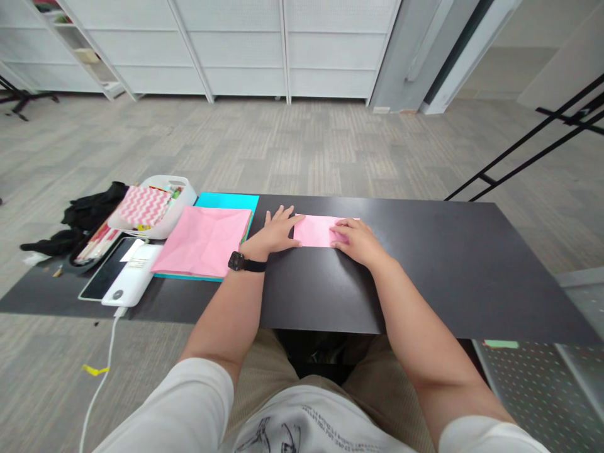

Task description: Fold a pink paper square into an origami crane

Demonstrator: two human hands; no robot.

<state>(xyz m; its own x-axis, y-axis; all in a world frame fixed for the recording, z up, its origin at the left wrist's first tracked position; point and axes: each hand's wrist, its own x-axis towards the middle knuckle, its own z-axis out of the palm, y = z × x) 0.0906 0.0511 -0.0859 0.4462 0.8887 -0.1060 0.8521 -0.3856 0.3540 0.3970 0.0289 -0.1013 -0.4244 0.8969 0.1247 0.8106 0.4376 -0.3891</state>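
A folded pink paper [315, 230] lies flat on the black table [425, 264] in front of me. My left hand [276, 231] rests flat with fingers spread at the paper's left edge, a black watch on its wrist. My right hand [356, 240] presses down on the paper's right part, fingers curled and pinched onto the sheet.
To the left lie a stack of pink sheets [202, 241] on cyan paper [227, 201], a white power bank [133, 275] with a cable, a phone [107, 268], a white basket [155, 204] of patterned papers and black cloth [92, 207]. A black rail [533, 141] stands at the right.
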